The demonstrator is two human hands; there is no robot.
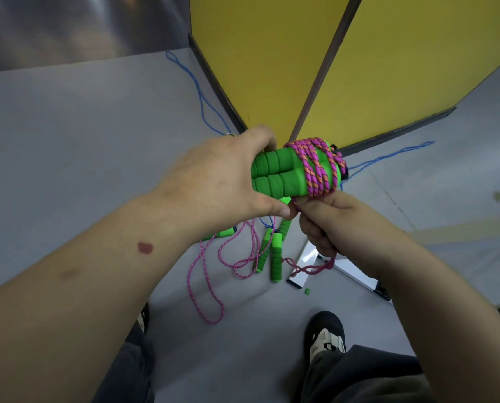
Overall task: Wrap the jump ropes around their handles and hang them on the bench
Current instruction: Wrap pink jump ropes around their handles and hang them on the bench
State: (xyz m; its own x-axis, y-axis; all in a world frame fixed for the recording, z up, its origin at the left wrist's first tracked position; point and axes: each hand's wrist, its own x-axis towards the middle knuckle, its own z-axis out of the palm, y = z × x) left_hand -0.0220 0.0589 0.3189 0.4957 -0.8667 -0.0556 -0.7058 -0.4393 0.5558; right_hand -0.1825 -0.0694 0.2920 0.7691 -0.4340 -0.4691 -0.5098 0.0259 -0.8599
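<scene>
My left hand (213, 175) grips two green foam handles (275, 175) held side by side. A pink and orange rope (318, 170) is wound several times around their right half. Just below the handles, my right hand (327, 228) holds the loose end of that pink rope, which trails out under the fist. On the grey floor below lie more green handles (275, 257) with a loose pink rope (208, 283) and a blue rope (202, 97). The yellow bench (272, 68) stands just beyond the hands.
My shoes (327, 335) and dark trouser legs are at the bottom of the view. A white flat object (309, 260) lies on the floor under my right hand. A small green scrap (307, 291) sits near it. Blue rope also runs right past the bench's dark base (400, 132).
</scene>
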